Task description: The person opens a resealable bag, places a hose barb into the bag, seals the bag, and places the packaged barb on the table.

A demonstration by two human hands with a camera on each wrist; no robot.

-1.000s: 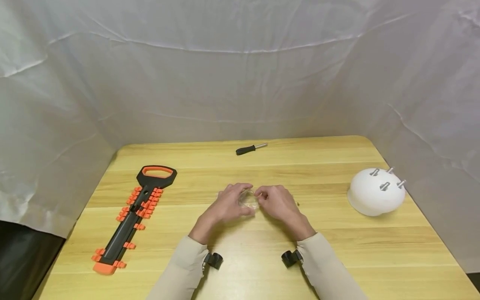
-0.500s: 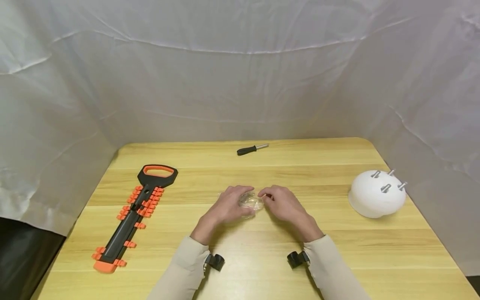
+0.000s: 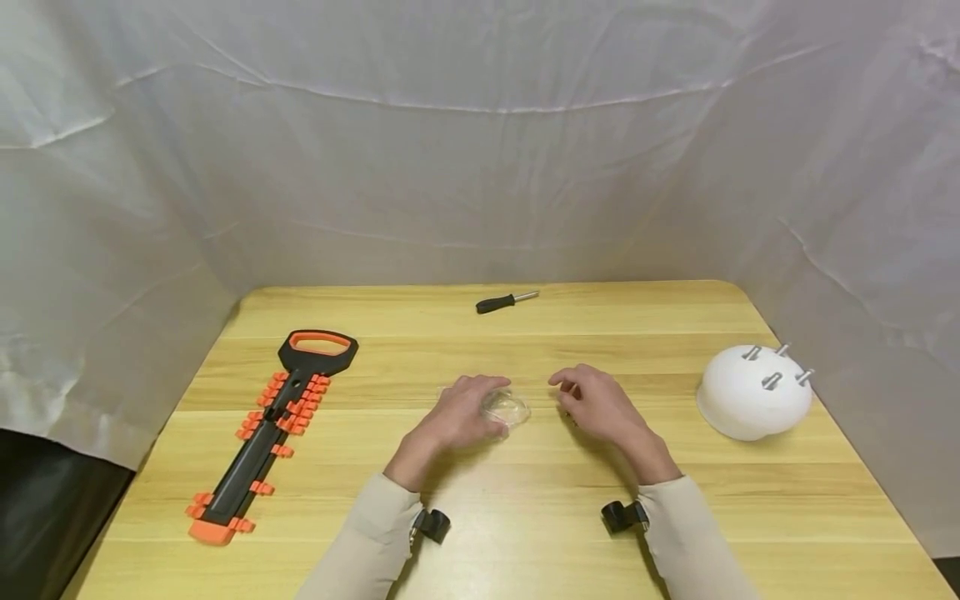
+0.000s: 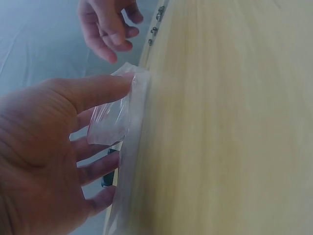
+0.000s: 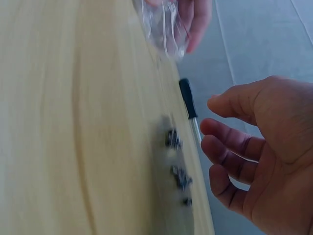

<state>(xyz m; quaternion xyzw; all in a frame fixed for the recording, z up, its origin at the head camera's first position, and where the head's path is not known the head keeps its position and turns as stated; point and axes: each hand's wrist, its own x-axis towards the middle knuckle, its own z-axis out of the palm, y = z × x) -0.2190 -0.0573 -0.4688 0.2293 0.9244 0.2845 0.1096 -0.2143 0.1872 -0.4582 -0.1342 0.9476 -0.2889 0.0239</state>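
Note:
My left hand (image 3: 465,414) holds a crinkled clear plastic bag (image 4: 113,115) low over the wooden table, its thumb across the near side and fingers behind. The bag's mouth faces right in the head view. To the right, apart from the bag, my right hand (image 3: 596,406) hovers with loosely curled fingers and nothing between them. Several small dark metal pieces of hardware (image 5: 181,177) lie on the table below the right hand, mostly hidden by it in the head view. They look like screws or bolts, blurred in the right wrist view.
A black-handled screwdriver (image 3: 497,304) lies near the table's back edge. On the left is a long black holder (image 3: 258,442) with orange clips and a loop handle. At the right stands a white rounded body (image 3: 750,396) with metal pegs on top. Grey cloth (image 3: 480,192) surrounds the back and sides.
My right hand has moved away from the bag to the right, its fingers loosening. The left hand stays in place with the bag, which looks flatter and rounder at its mouth.

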